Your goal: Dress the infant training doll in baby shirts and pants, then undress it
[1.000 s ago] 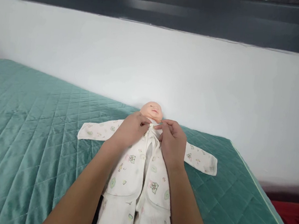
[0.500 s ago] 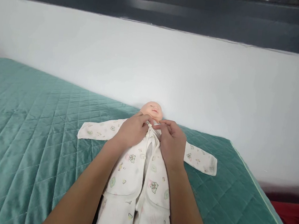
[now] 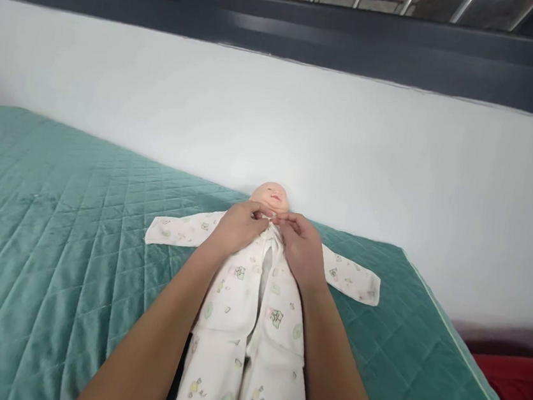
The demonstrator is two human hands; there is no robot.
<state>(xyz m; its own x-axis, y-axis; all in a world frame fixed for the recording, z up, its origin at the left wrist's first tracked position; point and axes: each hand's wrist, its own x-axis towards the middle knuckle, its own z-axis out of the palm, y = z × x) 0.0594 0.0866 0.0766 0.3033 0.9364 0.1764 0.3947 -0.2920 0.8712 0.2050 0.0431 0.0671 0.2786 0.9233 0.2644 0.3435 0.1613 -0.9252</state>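
Note:
A baby doll [image 3: 271, 194] lies on its back, its head toward the wall. It wears a white printed baby jacket [image 3: 277, 317] with both sleeves spread out sideways, over white printed trousers [image 3: 207, 386]. My left hand [image 3: 243, 226] and my right hand [image 3: 301, 242] meet at the collar just under the doll's chin. Each pinches an edge of the jacket there, fingertips close together. Below them the jacket front gapes in a narrow slit. The fastening between my fingers is mostly hidden.
A green quilted cover [image 3: 74, 236] spreads under the doll, its pale-piped edge [image 3: 453, 337] running down on the right. A white wall [image 3: 276, 117] rises behind, below a dark window frame [image 3: 286, 29] with metal bars. Something red [image 3: 515, 382] shows at the lower right.
My fingertips have drawn closer together at the collar, and the right hand has shifted slightly left. The sleeves have moved a little inward. The camera view has tilted up slightly.

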